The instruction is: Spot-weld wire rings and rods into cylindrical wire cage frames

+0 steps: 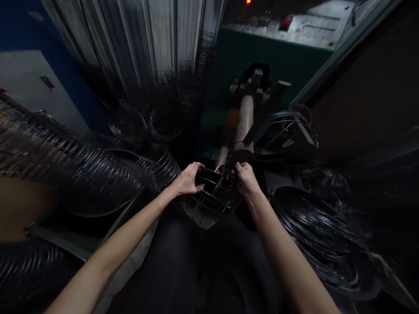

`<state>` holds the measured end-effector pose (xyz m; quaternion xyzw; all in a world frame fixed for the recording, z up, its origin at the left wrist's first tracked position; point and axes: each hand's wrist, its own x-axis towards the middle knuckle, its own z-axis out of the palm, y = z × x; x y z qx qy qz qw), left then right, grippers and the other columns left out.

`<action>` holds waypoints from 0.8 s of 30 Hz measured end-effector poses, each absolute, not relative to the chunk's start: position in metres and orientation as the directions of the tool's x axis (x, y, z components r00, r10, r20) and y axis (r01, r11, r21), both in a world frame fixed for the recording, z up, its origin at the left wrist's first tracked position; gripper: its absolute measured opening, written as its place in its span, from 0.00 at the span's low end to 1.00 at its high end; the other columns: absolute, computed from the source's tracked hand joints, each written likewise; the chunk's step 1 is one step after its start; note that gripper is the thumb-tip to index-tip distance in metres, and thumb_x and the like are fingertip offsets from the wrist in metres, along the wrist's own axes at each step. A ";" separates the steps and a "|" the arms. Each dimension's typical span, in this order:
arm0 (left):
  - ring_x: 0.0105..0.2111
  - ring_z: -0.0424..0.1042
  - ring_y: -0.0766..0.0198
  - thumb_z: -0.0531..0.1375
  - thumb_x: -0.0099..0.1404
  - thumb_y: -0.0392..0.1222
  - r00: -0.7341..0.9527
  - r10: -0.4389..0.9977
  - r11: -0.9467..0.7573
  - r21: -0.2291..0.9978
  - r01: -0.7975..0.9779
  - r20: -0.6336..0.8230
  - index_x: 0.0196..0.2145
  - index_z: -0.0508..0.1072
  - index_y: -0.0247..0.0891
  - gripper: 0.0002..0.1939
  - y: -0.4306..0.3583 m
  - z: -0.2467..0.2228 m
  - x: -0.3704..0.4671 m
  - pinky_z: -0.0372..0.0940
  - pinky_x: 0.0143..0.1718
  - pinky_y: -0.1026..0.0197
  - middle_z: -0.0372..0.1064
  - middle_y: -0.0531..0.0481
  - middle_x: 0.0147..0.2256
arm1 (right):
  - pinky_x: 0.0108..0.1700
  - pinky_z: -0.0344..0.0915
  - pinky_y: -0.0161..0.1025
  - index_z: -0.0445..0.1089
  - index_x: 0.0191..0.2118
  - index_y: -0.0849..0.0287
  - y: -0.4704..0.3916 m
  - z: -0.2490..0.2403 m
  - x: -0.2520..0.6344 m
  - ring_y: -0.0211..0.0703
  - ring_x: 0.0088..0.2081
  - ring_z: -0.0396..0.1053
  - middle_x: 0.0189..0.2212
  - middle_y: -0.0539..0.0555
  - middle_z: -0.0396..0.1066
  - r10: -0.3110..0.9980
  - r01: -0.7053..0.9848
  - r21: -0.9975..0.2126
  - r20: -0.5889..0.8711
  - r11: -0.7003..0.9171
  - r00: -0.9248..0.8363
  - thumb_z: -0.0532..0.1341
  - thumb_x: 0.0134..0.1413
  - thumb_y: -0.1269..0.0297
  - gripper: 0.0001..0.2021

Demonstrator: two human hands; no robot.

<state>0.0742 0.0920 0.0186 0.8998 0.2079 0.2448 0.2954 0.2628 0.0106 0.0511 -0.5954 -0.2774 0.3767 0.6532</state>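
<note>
In front of my lap is a round wire frame [214, 192] with curved wires and straight crossing ones. My left hand [189, 179] grips its left side, thumb below and fingers over the top. On the other side, my right hand [246, 176] is closed, its fingertips pinching the frame's right edge just below a thick metal cylinder [245, 122]. That cylinder sticks out from a green machine [212, 104] toward me. A thinner lower rod [222, 157] ends close to the frame's far edge. Dim light hides the exact contact points.
Stacked wire rings [121, 179] lie on a large round tray at left. Bundles of wire hoops [317, 231] fill the right side, with a wire coil [278, 126] beside the machine. A metal control panel [304, 28] tops the machine. More coils [129, 124] sit behind.
</note>
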 end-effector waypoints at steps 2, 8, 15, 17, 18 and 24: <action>0.45 0.65 0.57 0.62 0.51 0.38 0.793 0.524 -0.732 0.641 0.232 0.311 0.45 0.60 0.37 0.24 0.094 0.018 0.075 0.64 0.47 0.54 0.62 0.45 0.43 | 0.13 0.46 0.28 0.60 0.30 0.56 0.012 0.050 0.263 0.28 0.13 0.49 0.11 0.41 0.54 0.814 -0.166 -0.986 -0.087 0.012 0.574 0.66 0.41 0.50 0.19; 0.43 0.66 0.57 0.62 0.50 0.39 0.800 0.522 -0.723 0.651 0.231 0.296 0.45 0.60 0.37 0.24 0.103 0.017 0.078 0.64 0.47 0.54 0.63 0.46 0.43 | 0.14 0.47 0.28 0.60 0.29 0.57 0.019 0.051 0.264 0.29 0.13 0.50 0.12 0.41 0.55 0.788 -0.136 -0.991 -0.074 0.012 0.611 0.65 0.40 0.54 0.16; 0.40 0.66 0.60 0.62 0.49 0.38 0.815 0.495 -0.708 0.684 0.177 0.302 0.42 0.61 0.37 0.22 0.106 0.016 0.079 0.65 0.43 0.55 0.63 0.47 0.41 | 0.14 0.48 0.29 0.60 0.27 0.56 0.020 0.047 0.263 0.29 0.13 0.50 0.12 0.41 0.54 0.788 -0.176 -0.984 -0.111 -0.004 0.606 0.64 0.43 0.58 0.12; 0.38 0.66 0.61 0.61 0.49 0.37 0.818 0.490 -0.708 0.684 0.173 0.300 0.42 0.61 0.37 0.21 0.107 0.015 0.079 0.65 0.41 0.57 0.63 0.48 0.39 | 0.14 0.47 0.29 0.59 0.27 0.56 0.021 0.045 0.264 0.29 0.13 0.50 0.12 0.42 0.54 0.794 -0.182 -0.983 -0.114 -0.005 0.597 0.64 0.44 0.59 0.12; 0.37 0.66 0.62 0.61 0.49 0.37 0.821 0.486 -0.713 0.679 0.174 0.300 0.42 0.61 0.37 0.21 0.108 0.014 0.080 0.65 0.41 0.57 0.63 0.48 0.39 | 0.14 0.47 0.28 0.59 0.27 0.56 0.022 0.045 0.265 0.29 0.13 0.50 0.12 0.42 0.54 0.798 -0.188 -0.982 -0.117 -0.005 0.591 0.64 0.44 0.59 0.12; 0.42 0.64 0.58 0.61 0.49 0.38 0.872 0.378 -0.802 0.581 0.139 0.312 0.46 0.61 0.34 0.26 0.115 0.014 0.079 0.64 0.47 0.54 0.62 0.45 0.42 | 0.13 0.42 0.25 0.58 0.26 0.58 0.027 0.073 0.289 0.26 0.13 0.48 0.13 0.41 0.54 0.786 -0.340 -0.940 -0.239 -0.039 0.571 0.61 0.48 0.69 0.09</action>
